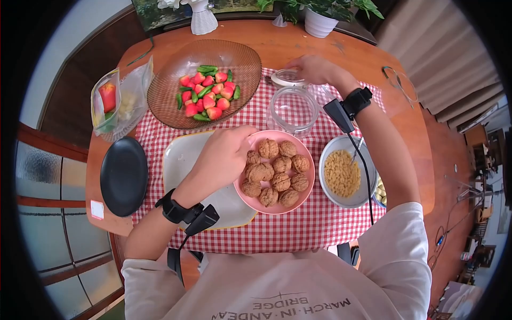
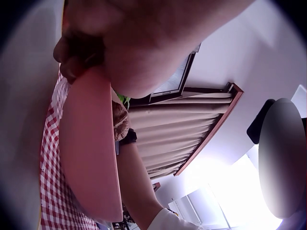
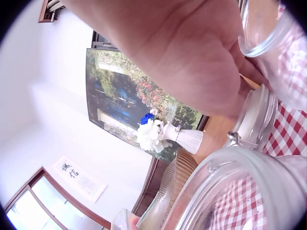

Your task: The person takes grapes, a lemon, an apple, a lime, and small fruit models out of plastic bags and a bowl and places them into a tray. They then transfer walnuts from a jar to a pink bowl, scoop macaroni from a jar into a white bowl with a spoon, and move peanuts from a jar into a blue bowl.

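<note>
My left hand [image 1: 226, 152] grips the left rim of a pink bowl [image 1: 274, 209] filled with several whole walnuts [image 1: 281, 181]. From the left wrist view, the bowl's side [image 2: 88, 148] shows close up, the fingers bent at its rim. Behind the bowl stands a clear glass jar [image 1: 293, 109] with its round mouth uncovered. Its lid [image 1: 288, 78] lies swung back on a wire clasp [image 3: 235, 139]. My right hand [image 1: 320, 69] holds that lid at its far edge, where the palm hides part of the fingers. Beside this hand is another clear glass vessel [image 3: 268, 43].
A brown glass bowl [image 1: 165, 106] of small red fruits and green peppers stands back left. A white tray [image 1: 181, 154] and black oval plate [image 1: 124, 176] lie left. Right is a grey bowl [image 1: 325, 184] of yellowish pieces with a spoon. Plastic bags [image 1: 125, 101] sit far left.
</note>
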A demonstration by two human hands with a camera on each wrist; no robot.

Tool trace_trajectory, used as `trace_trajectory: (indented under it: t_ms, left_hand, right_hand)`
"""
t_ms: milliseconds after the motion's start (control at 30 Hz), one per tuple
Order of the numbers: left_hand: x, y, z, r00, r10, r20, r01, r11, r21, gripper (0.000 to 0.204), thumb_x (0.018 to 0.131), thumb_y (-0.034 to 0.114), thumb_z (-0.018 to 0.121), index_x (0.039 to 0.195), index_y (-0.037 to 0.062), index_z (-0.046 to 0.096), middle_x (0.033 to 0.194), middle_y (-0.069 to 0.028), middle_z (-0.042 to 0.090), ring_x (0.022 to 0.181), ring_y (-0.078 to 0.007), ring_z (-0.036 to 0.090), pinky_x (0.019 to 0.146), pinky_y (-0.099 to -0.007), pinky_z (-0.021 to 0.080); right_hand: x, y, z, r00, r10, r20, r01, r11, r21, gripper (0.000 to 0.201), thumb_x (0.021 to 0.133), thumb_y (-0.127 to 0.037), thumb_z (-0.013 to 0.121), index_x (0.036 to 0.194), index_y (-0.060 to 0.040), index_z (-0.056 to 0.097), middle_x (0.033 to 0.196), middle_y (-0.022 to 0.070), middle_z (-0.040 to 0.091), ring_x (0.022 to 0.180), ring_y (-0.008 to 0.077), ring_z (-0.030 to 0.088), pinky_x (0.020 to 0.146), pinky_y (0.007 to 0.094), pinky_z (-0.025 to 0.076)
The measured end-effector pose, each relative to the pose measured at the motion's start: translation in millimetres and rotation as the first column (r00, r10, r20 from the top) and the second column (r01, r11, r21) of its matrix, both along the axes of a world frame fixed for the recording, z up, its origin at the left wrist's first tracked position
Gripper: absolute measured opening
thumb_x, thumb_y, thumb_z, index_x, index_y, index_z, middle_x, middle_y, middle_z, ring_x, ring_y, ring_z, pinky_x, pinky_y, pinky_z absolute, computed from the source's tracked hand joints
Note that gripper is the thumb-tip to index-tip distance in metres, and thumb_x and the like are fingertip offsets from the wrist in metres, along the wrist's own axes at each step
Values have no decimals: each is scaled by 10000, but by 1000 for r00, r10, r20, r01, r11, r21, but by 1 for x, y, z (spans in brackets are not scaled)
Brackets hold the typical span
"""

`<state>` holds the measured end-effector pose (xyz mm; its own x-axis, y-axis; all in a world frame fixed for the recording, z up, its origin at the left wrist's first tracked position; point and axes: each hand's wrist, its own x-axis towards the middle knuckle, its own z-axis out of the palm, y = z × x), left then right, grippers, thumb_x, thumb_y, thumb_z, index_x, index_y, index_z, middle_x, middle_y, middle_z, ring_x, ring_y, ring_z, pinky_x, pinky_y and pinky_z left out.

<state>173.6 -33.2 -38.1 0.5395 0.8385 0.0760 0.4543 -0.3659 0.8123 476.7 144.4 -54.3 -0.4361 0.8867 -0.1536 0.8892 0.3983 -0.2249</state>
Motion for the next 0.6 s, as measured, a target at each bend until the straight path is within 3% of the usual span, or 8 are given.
trace_trajectory:
  t_ms: [67, 167, 233, 300, 367, 467, 533, 600]
  left_hand:
    - [-2, -4, -7, 1000, 16, 7, -16, 999, -36, 219, 978, 94, 525, 1089, -43, 654, 889, -216, 695, 825, -355, 687, 782, -394, 519]
    - [-8, -5, -11, 1000, 17, 5, -16, 995, -100, 231, 999, 123, 533, 1123, -36, 646, 904, -180, 701, 848, -287, 690, 803, -369, 517]
    - [-11, -6, -14, 1000, 2, -4, -3, 992, -128, 236, 1008, 133, 539, 1137, -35, 643, 912, -157, 703, 866, -243, 692, 811, -360, 516]
    - [-13, -8, -21, 991, 72, 109, -52, 982, -184, 248, 1033, 151, 538, 1136, -43, 651, 938, -99, 706, 890, -166, 669, 820, -318, 513]
    - [-15, -6, -29, 978, 108, 177, -64, 968, -241, 253, 1039, 151, 538, 1140, -50, 653, 964, -78, 701, 912, -141, 657, 828, -298, 510]
    - [-14, -1, -38, 915, 186, 359, -45, 930, -366, 255, 1033, 156, 558, 1127, -58, 661, 957, -58, 699, 900, -116, 642, 815, -278, 507]
    - [-13, 2, -39, 855, 234, 462, -14, 903, -430, 252, 1020, 160, 579, 1108, -60, 667, 925, -60, 701, 867, -116, 639, 793, -277, 505]
    - [-11, 5, -33, 778, 299, 553, 112, 799, -590, 251, 1018, 168, 580, 1110, -46, 673, 969, -32, 694, 891, -91, 624, 807, -255, 499]
  right_hand:
    - [-9, -8, 10, 999, 38, 14, -39, 999, 36, 478, 871, -181, 646, 1345, -116, 663, 1203, 188, 718, 1088, 347, 678, 971, 419, 518]
    - [-21, -34, 30, 998, -56, 11, 57, 996, -64, 439, 906, -186, 631, 1335, -100, 664, 1255, 191, 699, 1109, 357, 671, 985, 427, 512]
    - [-26, -61, 42, 964, -114, -241, 169, 961, 220, 379, 955, -182, 611, 1315, -76, 667, 1213, 168, 722, 1052, 318, 697, 946, 409, 530]
    - [-46, -109, 74, 846, -154, -511, 292, 935, 202, 309, 983, -167, 615, 1262, -54, 685, 1147, 130, 742, 979, 244, 711, 870, 361, 549]
    - [-59, -151, 88, 734, -242, -634, 346, 937, 43, 277, 962, -227, 640, 1154, -41, 714, 1042, 186, 734, 922, 320, 715, 840, 392, 552]
    - [-77, -192, 82, 752, -186, -632, 259, 966, 23, 246, 944, -193, 668, 1120, -26, 713, 1055, 184, 724, 955, 328, 709, 842, 397, 554]
    - [-87, -206, 73, 836, -64, -544, 197, 962, 190, 236, 901, -158, 687, 1095, -24, 706, 1053, 166, 691, 976, 364, 676, 858, 431, 547]
    - [-94, -209, 65, 881, -12, -473, 159, 949, 272, 241, 889, -148, 689, 1096, -26, 701, 1050, 165, 678, 980, 376, 664, 864, 442, 543]
